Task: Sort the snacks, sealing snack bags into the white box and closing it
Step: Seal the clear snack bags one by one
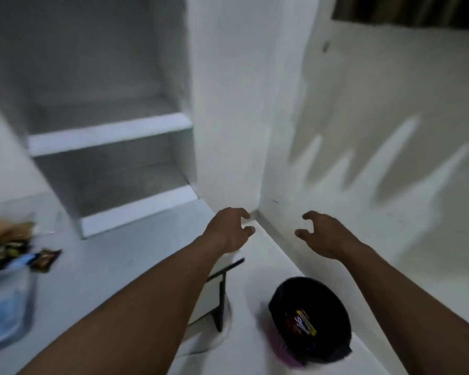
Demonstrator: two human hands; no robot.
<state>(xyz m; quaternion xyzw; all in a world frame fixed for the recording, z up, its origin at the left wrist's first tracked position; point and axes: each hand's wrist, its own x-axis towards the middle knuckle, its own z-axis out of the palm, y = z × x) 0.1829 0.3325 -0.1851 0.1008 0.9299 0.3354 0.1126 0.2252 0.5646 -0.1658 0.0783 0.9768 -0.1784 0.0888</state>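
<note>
Reaching forward over a pale counter (114, 272), both bare hands hang empty, fingers curled and spread apart, clamped on nothing. Left hand (232, 228): fingers (248, 230) bent inward toward the wall corner, tips just short of the seam where counter meets wall. Right hand (322, 234): fingers (302, 234) hooked leftward, facing the left hand's fingertips across a clear gap; whether they touch the wall behind cannot be told through the motion blur.

Below the left fingers, toward the viewer, a thin black frame (222, 290) stands tilted on the counter, partly hidden by the left forearm. Below the right fingers, nearer the viewer, a black round container (309, 296) rests on the counter with a dark, red-and-yellow snack wrapper (301, 322) inside; a purple item (284, 353) shows under its near edge.

Far left of the left fingers, at the frame edge, a heap of snacks (6, 244) lies blurred, with one brown snack packet (45, 259) just beside it on the counter. Directly below that heap a translucent bluish bag (8, 307) stands open. A white box cannot be made out with certainty.

Above and left of the fingers, a white shelf unit (111, 133) rises with bare compartments. Above and right, the wall (377, 90) carries pointed light streaks.
</note>
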